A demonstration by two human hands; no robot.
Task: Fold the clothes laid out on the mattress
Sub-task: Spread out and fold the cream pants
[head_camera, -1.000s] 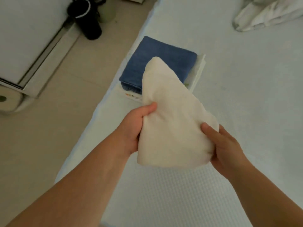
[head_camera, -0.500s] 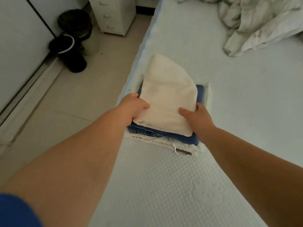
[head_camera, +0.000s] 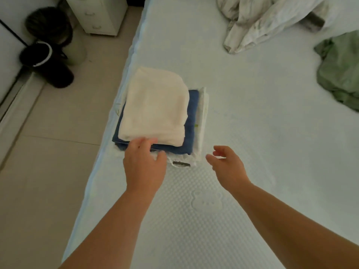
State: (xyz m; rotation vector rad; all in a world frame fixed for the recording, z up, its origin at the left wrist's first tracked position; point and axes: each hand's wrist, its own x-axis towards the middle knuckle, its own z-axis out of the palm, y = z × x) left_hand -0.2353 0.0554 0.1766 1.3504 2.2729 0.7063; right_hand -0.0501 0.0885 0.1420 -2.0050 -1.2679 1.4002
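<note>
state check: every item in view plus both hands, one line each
cream garment: folded, top of stack
blue garment: folded, under the cream one
white garment: folded, bottom of stack
green garment: crumpled, unfolded
white crumpled cloth: bunched, unfolded
left hand: open, fingertips at stack's near edge
right hand: open, holds nothing

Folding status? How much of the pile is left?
Done: cream garment lies folded on the blue one, stacked near the mattress edge. In hand: nothing; left hand hovers at the stack's near edge, right hand open beside it. Left: crumpled white garment and green garment.
</note>
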